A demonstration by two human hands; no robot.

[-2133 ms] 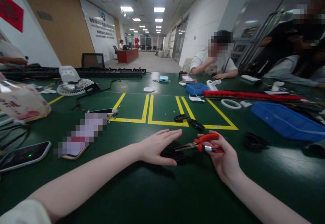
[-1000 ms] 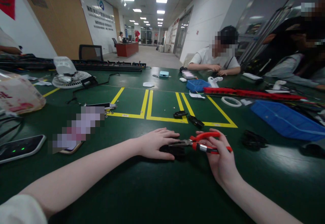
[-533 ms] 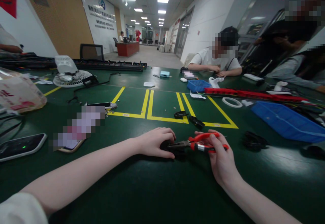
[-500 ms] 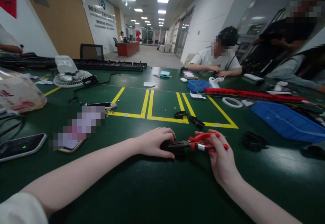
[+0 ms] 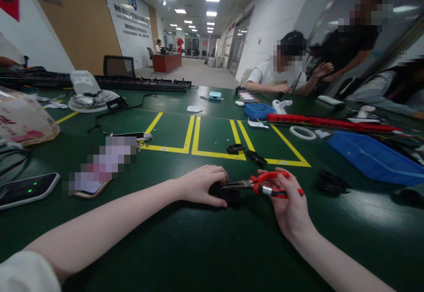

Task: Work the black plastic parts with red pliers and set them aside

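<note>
My left hand [image 5: 205,186] is closed around a small black part [image 5: 232,195] on the green table, fingers behind it and thumb in front. What kind of part it is I cannot make out. In my right hand [image 5: 289,208] are long-nose pliers [image 5: 265,185] with red and black handles. Their metal jaws point left and lie over the black part, close to my left fingertips. Whether the jaws grip anything is too small to tell. Just beyond my hands lie two more black parts [image 5: 235,149], by the yellow tape lines.
A black bundle [image 5: 333,183] and a blue bin [image 5: 371,157] are to the right. Phones [image 5: 28,190] and a white fan [image 5: 94,97] are on the left. Farther back are a smaller blue bin [image 5: 258,111] and a red strip [image 5: 331,122]. People sit and stand across the table.
The pliers and my right hand have shifted slightly to the right. My left hand stays on the black part. Across the table, a seated person has raised a hand.
</note>
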